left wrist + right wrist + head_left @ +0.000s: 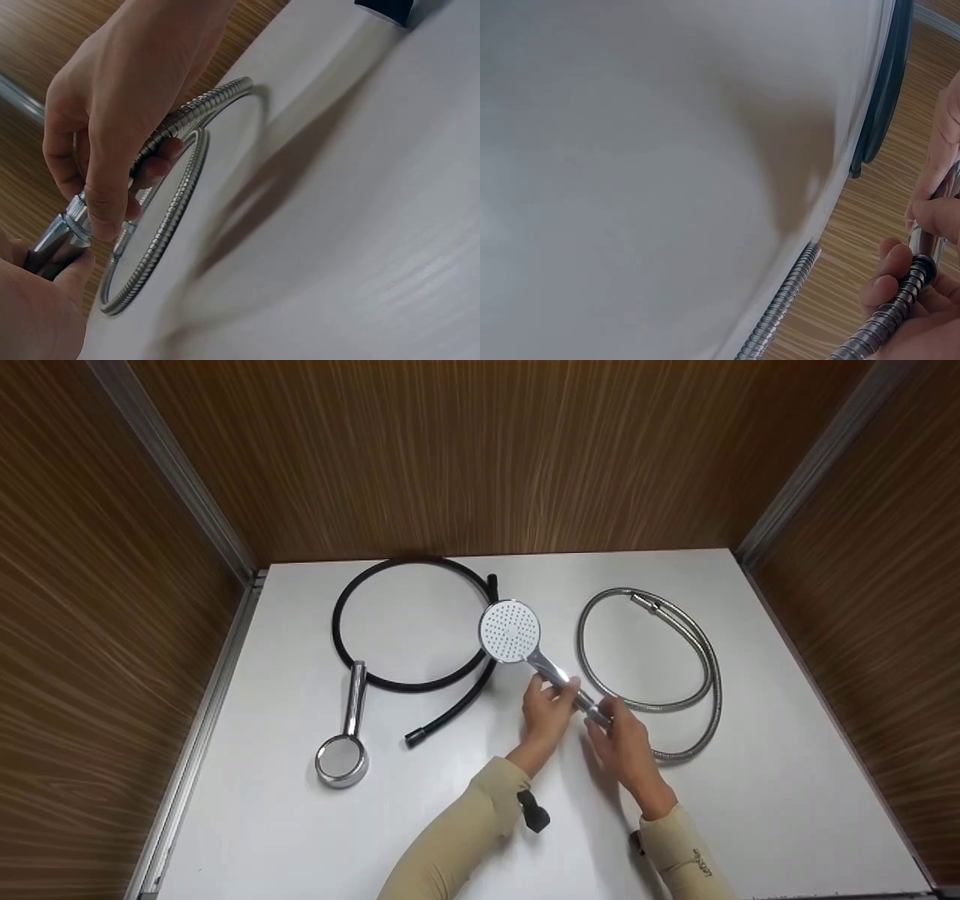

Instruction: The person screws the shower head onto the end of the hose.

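Note:
A chrome shower head (510,631) with a round white spray face is held above the table, face up. My left hand (546,714) grips its handle (551,669) with thumb and fingers. In my right hand (624,746) is one end of a silver ribbed shower hose (718,690), fingers curled round it. Hose and handle meet end to end at the chrome fitting (75,214) in the left wrist view. From the right wrist view, the hose (881,322) lines up with the handle, its joint partly covered by fingers.
A black hose (405,688) lies looped on the white table (262,825), behind and left of my hands. A second, smaller chrome shower head (341,761) rests at left, its handle reaching the black loop. Wood-grain panels (480,457) enclose the back and sides.

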{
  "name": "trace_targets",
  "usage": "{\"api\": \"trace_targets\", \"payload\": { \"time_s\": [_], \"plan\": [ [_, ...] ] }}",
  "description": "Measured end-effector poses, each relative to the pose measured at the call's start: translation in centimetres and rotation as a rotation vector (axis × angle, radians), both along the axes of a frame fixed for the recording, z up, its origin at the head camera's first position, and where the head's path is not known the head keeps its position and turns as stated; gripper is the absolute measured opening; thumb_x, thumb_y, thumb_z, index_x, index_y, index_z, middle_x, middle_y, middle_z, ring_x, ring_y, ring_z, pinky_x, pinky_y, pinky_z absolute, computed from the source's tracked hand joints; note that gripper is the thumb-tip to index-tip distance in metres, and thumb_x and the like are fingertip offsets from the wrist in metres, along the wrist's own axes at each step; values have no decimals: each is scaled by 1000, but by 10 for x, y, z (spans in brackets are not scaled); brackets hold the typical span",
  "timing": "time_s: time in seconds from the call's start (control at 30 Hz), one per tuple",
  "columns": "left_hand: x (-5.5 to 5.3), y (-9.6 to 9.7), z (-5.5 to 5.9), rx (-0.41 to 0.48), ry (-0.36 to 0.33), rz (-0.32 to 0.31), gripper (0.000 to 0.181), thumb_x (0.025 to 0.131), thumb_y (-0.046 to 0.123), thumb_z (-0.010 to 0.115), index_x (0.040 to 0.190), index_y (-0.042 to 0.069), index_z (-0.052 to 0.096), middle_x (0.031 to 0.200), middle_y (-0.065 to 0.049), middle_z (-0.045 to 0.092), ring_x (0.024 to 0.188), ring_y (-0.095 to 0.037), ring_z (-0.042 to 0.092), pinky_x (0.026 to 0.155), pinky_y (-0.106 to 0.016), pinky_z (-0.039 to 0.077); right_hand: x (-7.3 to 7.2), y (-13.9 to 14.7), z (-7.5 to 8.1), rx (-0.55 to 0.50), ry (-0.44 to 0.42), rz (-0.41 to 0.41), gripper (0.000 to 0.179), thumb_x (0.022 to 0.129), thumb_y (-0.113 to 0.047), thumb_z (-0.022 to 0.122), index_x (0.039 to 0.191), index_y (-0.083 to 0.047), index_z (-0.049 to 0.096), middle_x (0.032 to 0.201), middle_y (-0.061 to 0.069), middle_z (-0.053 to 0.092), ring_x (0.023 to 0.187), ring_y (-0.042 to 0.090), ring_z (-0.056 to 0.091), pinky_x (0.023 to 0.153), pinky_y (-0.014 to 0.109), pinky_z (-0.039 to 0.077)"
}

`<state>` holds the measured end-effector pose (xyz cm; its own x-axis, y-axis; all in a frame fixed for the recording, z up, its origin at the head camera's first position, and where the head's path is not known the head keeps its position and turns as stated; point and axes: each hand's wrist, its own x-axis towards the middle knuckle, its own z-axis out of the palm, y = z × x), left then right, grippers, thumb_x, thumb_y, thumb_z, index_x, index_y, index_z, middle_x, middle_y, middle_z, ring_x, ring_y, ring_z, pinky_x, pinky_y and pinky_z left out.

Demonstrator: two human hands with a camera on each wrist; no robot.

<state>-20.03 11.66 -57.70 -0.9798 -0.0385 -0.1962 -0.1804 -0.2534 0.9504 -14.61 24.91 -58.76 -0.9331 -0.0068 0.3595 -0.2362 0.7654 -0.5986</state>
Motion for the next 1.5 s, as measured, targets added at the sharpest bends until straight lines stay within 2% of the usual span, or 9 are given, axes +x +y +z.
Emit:
{"api": "trace_targets", "payload": {
  "time_s": [0.17, 0.33, 0.67, 0.87, 1.1, 1.23, 1.5],
  "plan": [
    [2, 0, 0, 2, -1, 0, 51, 98, 20, 77, 138, -2, 54, 113, -21, 76, 98, -26, 79, 83, -27, 68, 1, 0, -1, -6, -32, -26, 41, 91, 0, 78, 123, 4, 53, 102, 22, 73, 83, 32, 72, 71, 48, 63],
    [3, 0, 1, 13, 7, 11, 47, 97, 19, 78, 134, 0, 56, 112, -21, 76, 95, -25, 79, 82, -28, 68, 2, 0, -1, 4, -49, -30, 35, 92, 0, 77, 119, 0, 54, 102, 19, 73, 83, 29, 71, 69, 45, 62],
    [1, 0, 2, 10, 2, 24, 46, 96, 20, 79, 132, 0, 57, 111, -22, 77, 94, -26, 79, 81, -28, 68, 0, 0, 0, 14, -13, -11, 32, 93, -2, 77, 117, 0, 55, 101, 18, 73, 80, 26, 69, 66, 42, 60],
    [1, 0, 4, 16, 12, 25, 43, 96, 19, 79, 129, 1, 58, 110, -22, 77, 94, -27, 80, 81, -28, 68, -1, 0, 1, 4, -25, -24, 36, 92, 0, 76, 119, 0, 54, 103, 20, 73, 82, 29, 71, 68, 44, 62],
    [2, -1, 6, 21, 36, 15, 46, 96, 21, 79, 131, 0, 57, 110, -21, 76, 93, -24, 79, 83, -28, 68, -2, -1, 1, -5, 20, -15, 32, 90, 3, 77, 113, 0, 55, 96, 16, 71, 75, 23, 65, 63, 39, 57],
    [2, -2, 6, 6, 28, 9, 48, 97, 23, 78, 134, 1, 56, 113, -21, 76, 95, -24, 79, 82, -28, 68, -1, -1, 2, -1, -11, -18, 32, 91, 0, 77, 115, 0, 55, 99, 17, 72, 79, 26, 68, 66, 42, 60],
    [1, -2, 5, 7, 25, 16, 50, 97, 20, 78, 136, -1, 56, 112, -20, 76, 95, -25, 79, 81, -28, 68, -2, 0, 1, -13, -11, -10, 30, 93, -3, 77, 116, 0, 57, 103, 20, 74, 87, 32, 74, 71, 46, 63]
  ]
}}
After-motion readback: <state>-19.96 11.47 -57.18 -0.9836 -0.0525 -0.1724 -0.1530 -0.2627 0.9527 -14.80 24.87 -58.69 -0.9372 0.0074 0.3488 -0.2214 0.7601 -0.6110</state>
